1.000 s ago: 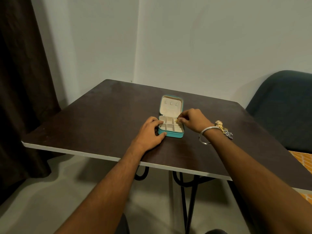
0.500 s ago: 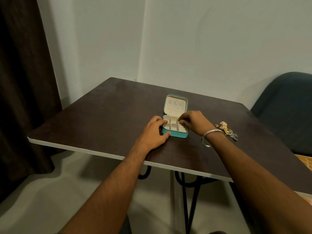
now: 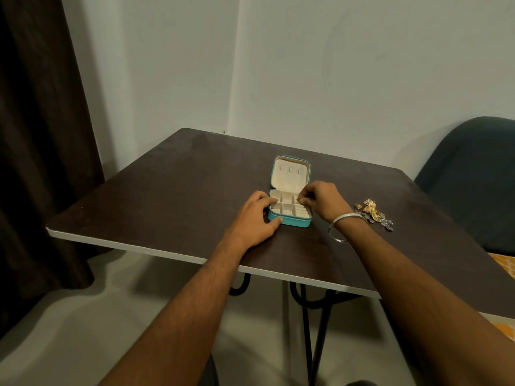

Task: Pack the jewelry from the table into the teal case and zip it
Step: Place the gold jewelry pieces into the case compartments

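The right hand [image 3: 320, 199] pinches a small gold piece [image 3: 299, 201] over the 2 o'clock compartment of the teal case [image 3: 292, 222]; the left hand [image 3: 255, 215] grips its 8 o'clock corner.

Outer shell of the case [image 3: 289, 222] was teal, lining cream in lid & compartments. The table [image 3: 167, 196] had a dark brown top w/ white edge, black legs [image 3: 306, 330]. The jewelry pile [image 3: 373, 214] was mixed gold & silver; the small piece [image 3: 298, 201] over the case gold; bangle [image 3: 338, 232] silver. The curtain [image 3: 33, 135] was dark brown, wall [image 3: 306, 79] pale grey, chair [image 3: 473, 168] dark blue-green, floor [image 3: 83, 330] light grey. The fabric [image 3: 505, 264] at far right was orange w/ pale line pattern.
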